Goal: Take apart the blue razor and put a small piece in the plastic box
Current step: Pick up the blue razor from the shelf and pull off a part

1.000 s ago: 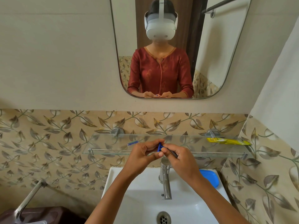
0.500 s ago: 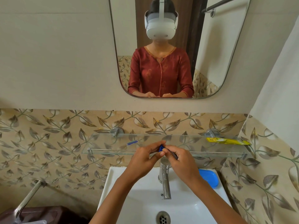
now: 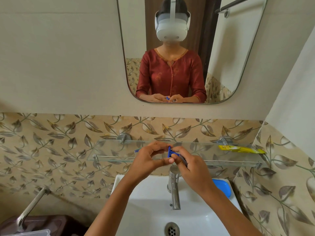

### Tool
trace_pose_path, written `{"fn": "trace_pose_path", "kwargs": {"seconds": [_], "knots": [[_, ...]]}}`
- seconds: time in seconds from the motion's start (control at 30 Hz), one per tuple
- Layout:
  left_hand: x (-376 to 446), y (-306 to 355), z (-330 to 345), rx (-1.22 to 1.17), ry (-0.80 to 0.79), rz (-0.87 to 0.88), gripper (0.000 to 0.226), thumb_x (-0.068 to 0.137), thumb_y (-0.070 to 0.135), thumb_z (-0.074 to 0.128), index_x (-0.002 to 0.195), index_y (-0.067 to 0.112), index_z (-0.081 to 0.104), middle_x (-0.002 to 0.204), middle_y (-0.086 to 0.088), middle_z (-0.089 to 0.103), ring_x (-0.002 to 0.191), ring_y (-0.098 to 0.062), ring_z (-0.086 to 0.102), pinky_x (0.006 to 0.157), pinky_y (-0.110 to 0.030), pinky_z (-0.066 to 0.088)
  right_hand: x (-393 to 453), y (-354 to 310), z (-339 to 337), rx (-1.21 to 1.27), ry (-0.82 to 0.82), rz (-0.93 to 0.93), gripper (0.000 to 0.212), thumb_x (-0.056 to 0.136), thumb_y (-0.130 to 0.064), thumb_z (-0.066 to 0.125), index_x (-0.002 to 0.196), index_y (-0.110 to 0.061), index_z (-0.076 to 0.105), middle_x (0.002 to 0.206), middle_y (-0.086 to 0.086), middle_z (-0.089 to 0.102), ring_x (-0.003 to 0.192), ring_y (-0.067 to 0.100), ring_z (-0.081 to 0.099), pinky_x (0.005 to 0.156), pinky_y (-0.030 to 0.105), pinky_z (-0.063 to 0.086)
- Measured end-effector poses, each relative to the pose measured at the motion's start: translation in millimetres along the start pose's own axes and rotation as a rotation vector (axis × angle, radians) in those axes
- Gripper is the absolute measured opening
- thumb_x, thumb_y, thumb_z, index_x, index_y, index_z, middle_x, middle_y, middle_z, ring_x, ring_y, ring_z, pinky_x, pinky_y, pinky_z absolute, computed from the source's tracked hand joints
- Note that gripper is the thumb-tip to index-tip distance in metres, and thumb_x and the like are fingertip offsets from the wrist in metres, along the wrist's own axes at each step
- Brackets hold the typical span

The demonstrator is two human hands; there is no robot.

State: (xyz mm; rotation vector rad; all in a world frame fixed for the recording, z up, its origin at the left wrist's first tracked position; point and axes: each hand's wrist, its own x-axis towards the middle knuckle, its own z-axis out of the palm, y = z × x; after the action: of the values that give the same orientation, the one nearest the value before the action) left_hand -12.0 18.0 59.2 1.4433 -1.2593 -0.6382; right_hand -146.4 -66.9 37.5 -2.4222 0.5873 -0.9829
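Both hands pinch blue razor [image 3: 170, 152] over white sink [image 3: 146, 201] (glass shelf [image 3: 115, 150] behind)

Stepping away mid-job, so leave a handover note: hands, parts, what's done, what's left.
Left hand: fingertips pinching the blue razor head.
Right hand: gripping the razor's handle, thumb by the head.
Both are held over the tap and sink, in front of the glass shelf.
Done: razor picked up; the head looks still attached.
Left: separate a small piece and put it in the plastic box, only its corner visible at bottom left.
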Motion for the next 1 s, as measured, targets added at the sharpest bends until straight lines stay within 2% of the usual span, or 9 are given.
{"fn": "trace_pose_path", "kwargs": {"seconds": [0.13,0.23,0.3,0.43,0.6,0.73,0.83,0.93,1.0], "knots": [[0.2,-3.5,1.8,-0.033,-0.026,-0.005,0.039,0.065,0.03,0.076,0.102,0.022,0.067,0.104,-0.004,0.07,0.1,-0.011,0.065,0.094,-0.032,0.05,3.1,-0.8,-0.7,0.064,-0.025,0.005,0.044,0.084,-0.047,0.032,0.097,-0.016,0.06,0.076,0.005,0.066,0.065,0.018,0.056,0.058,0.03,0.045],[-0.7,-5.0,6.3,-0.093,-0.024,-0.025,0.034,0.067,0.026,0.072,0.1,0.027,0.066,0.096,0.004,0.073,0.097,-0.01,0.066,0.089,-0.027,0.052,2.1,-0.5,-0.3,0.017,0.013,-0.003,0.043,0.085,-0.041,0.033,0.096,-0.013,0.063,0.073,0.006,0.069,0.06,0.017,0.056,0.053,0.027,0.044],[-0.9,-6.0,9.7,-0.13,-0.022,-0.033,0.03,0.072,0.016,0.069,0.099,0.029,0.065,0.089,0.012,0.074,0.097,-0.009,0.066,0.084,-0.019,0.052,0.4,-0.2,0.3,-0.018,0.064,-0.01,0.039,0.085,-0.035,0.035,0.095,-0.012,0.064,0.073,0.007,0.071,0.059,0.017,0.058,0.051,0.027,0.046],[-2.0,-7.3,13.6,-0.159,-0.011,-0.031,0.032,0.077,0.004,0.065,0.098,0.028,0.065,0.083,0.015,0.074,0.094,-0.007,0.067,0.079,-0.014,0.05,-1.8,-2.2,2.7,0.008,0.125,0.03,0.038,0.081,-0.033,0.037,0.094,-0.012,0.066,0.069,0.008,0.072,0.053,0.015,0.056,0.047,0.029,0.045],[-3.8,-9.1,14.3,-0.176,-0.001,-0.022,0.037,0.078,0.0,0.062,0.09,0.035,0.064,0.078,0.022,0.073,0.087,0.001,0.066,0.074,-0.011,0.049,-3.5,-3.7,4.1,0.046,0.117,0.073,0.044,0.079,-0.037,0.038,0.098,-0.009,0.067,0.076,0.011,0.074,0.059,0.02,0.061,0.053,0.026,0.047],[-3.4,-10.3,15.8,-0.199,0.02,-0.015,0.037,0.078,-0.001,0.061,0.09,0.035,0.063,0.077,0.024,0.073,0.086,0.003,0.066,0.073,-0.01,0.049,-0.7,-5.6,3.1,0.105,0.09,0.128,0.034,0.081,-0.03,0.046,0.101,-0.012,0.066,0.08,0.012,0.074,0.066,0.023,0.064,0.058,0.039,0.054],[-3.2,-11.6,17.2,-0.237,0.051,-0.013,0.035,0.079,-0.001,0.06,0.093,0.032,0.063,0.08,0.023,0.073,0.088,0.002,0.066,0.073,-0.011,0.05,2.6,-8.6,3.0,0.137,0.083,0.163,0.021,0.086,-0.02,0.053,0.101,-0.013,0.066,0.086,0.012,0.074,0.076,0.025,0.066,0.067,0.044,0.056],[-3.0,-14.4,16.6,-0.268,0.067,-0.011,0.033,0.079,0.0,0.059,0.097,0.027,0.063,0.082,0.021,0.074,0.09,0.0,0.066,0.072,-0.012,0.05,5.0,-10.3,4.1,0.171,0.047,0.217,0.02,0.086,-0.017,0.055,0.104,-0.014,0.065,0.095,0.009,0.073,0.086,0.021,0.066,0.076,0.041,0.056],[-2.9,-15.2,15.7,-0.283,0.068,-0.012,0.033,0.078,-0.001,0.059,0.102,0.022,0.063,0.082,0.019,0.074,0.089,0.0,0.066,0.072,-0.013,0.051,6.2,-11.7,4.1,0.203,0.034,0.25,0.021,0.086,-0.018,0.055,0.103,-0.015,0.065,0.097,0.007,0.073,0.088,0.017,0.065,0.077,0.034,0.055]]}}
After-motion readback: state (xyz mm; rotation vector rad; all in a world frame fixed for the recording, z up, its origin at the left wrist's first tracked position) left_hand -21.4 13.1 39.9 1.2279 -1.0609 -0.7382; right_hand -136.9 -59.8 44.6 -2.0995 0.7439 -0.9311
